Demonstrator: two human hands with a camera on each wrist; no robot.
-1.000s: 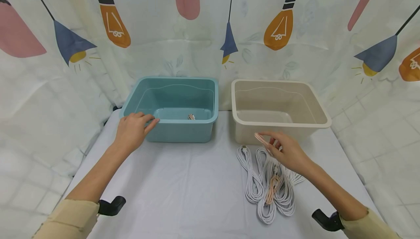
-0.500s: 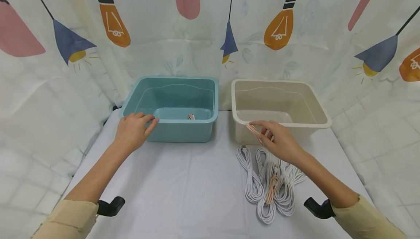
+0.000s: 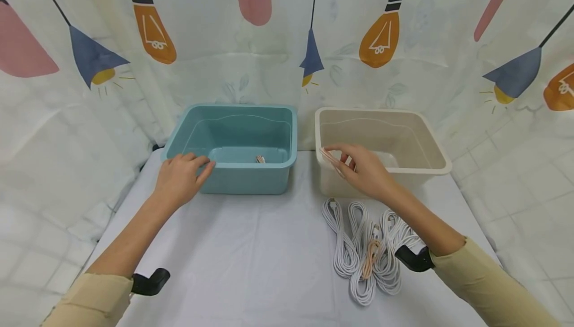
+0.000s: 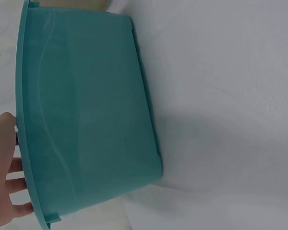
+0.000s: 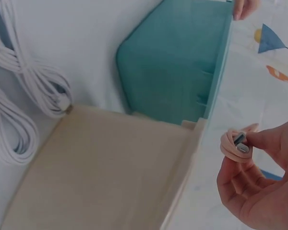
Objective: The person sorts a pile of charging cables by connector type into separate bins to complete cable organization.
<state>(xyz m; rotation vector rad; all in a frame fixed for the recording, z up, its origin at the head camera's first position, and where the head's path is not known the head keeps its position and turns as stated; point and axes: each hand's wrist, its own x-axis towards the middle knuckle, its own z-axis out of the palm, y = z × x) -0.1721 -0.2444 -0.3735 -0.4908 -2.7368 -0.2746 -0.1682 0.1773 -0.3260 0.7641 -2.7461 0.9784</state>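
Observation:
A coiled peach charging cable [image 3: 332, 159] is pinched between the thumb and fingers of my right hand [image 3: 358, 167]. In the right wrist view two metal plug ends [image 5: 240, 142] show at the coil's end. The hand is over the left front corner of the beige bin [image 3: 430, 171]. My left hand [image 3: 178, 177] rests at the front left rim of the teal bin [image 3: 251, 180]; in the left wrist view its extended fingers [image 4: 17, 185] reach behind that rim. A small coiled cable [image 3: 260, 159] lies inside the teal bin.
Several bundled white cables [image 3: 347, 252] lie on the white tablecloth [image 3: 251, 257] in front of the beige bin. Among them is a peach cable [image 3: 371, 258]. A curtain printed with lamps [image 3: 278, 68] hangs behind both bins.
My right hand has moved up and to the left with the peach cable, from above the white cables to the beige bin's front left corner. My left hand stays at the teal rim.

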